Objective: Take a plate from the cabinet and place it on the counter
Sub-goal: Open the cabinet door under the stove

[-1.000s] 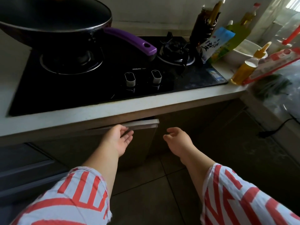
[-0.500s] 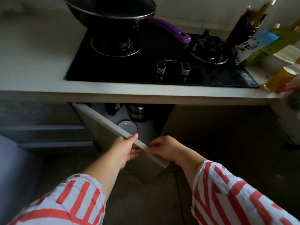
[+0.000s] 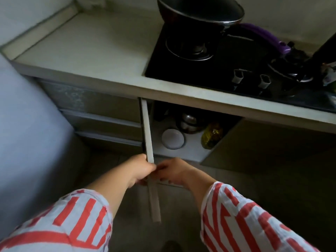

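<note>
The cabinet door [image 3: 149, 139] under the stove stands swung wide, its pale top edge pointing toward me. My left hand [image 3: 140, 170] is closed on that edge from the left. My right hand [image 3: 172, 172] is closed on it from the right, fingers curled under. Inside the cabinet [image 3: 181, 153], on a white shelf, lies a round white plate or lid [image 3: 172, 138]. Behind it stands a shiny metal pot [image 3: 189, 122]. The pale counter [image 3: 94, 51] stretches to the left of the stove.
A black wok [image 3: 198, 13] with a purple handle [image 3: 263, 36] sits on the black gas stove [image 3: 227, 70]. A yellowish wrapped item [image 3: 211, 135] lies at the right of the shelf. Drawers [image 3: 101, 115] sit left of the door, a pale appliance [image 3: 27, 142] further left.
The door has swung from shut to wide open. Both hands took hold of its top edge and pulled it outward. My view shifted left, so the cabinet's inside shows.
</note>
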